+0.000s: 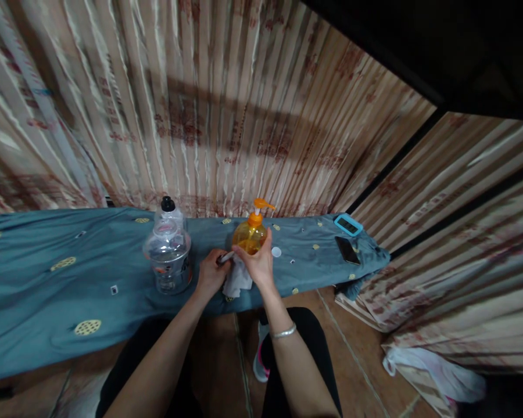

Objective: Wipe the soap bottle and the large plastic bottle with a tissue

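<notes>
An amber see-through pump bottle point(248, 237) with an orange pump head stands upright on the cloth-covered surface. My right hand point(259, 264), a silver bangle on its wrist, grips the bottle with the thumb in front and fingers along the right side. Close to the bottle's lower left, my left hand point(210, 271) is closed on a white cloth or tissue point(237, 281), which hangs down between the two hands. Its fingertips are partly hidden. Left of that hand stands a large clear plastic bottle point(168, 261), with a black-capped clear bottle point(167, 204) behind it.
A teal sheet point(91, 267) with yellow patterns covers the long surface. A small white disc point(276, 252) lies right of the bottle. Farther right are a blue-framed digital timer point(348, 224) and a dark phone point(347, 249). A pleated curtain point(244, 116) hangs behind.
</notes>
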`<state>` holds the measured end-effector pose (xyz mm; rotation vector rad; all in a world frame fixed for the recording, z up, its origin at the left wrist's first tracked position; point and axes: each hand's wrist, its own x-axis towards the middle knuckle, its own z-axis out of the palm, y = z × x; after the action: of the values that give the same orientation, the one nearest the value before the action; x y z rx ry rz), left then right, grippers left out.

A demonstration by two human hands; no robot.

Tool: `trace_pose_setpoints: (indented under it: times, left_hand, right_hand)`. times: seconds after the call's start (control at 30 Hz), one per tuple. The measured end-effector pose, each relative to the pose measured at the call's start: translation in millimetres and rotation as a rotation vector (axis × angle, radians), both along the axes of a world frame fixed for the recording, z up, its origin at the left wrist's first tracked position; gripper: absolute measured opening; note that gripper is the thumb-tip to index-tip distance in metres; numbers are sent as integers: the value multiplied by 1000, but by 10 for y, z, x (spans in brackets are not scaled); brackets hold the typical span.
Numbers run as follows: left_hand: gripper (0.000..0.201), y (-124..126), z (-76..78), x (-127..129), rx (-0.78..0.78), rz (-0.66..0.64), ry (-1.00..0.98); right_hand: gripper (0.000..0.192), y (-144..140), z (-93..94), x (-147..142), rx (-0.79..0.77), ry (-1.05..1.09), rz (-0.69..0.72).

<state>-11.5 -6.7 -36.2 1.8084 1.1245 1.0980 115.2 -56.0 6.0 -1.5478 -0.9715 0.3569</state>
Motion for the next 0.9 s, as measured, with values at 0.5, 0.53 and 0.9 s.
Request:
trace_pose_setpoints:
  times: [0.5, 0.53, 0.9]
  left_hand:
    - [22, 43, 70, 113, -286, 0, -318]
    - [22, 40, 77, 117, -286, -1, -320]
    - [30, 115, 44, 59, -316, 0, -282]
  right_hand:
    - [72, 689, 19, 444, -142, -97, -10]
    - [63, 747, -14, 540, -122, -88, -15]
    - [37, 1157, -92, 1760, -45, -128, -217]
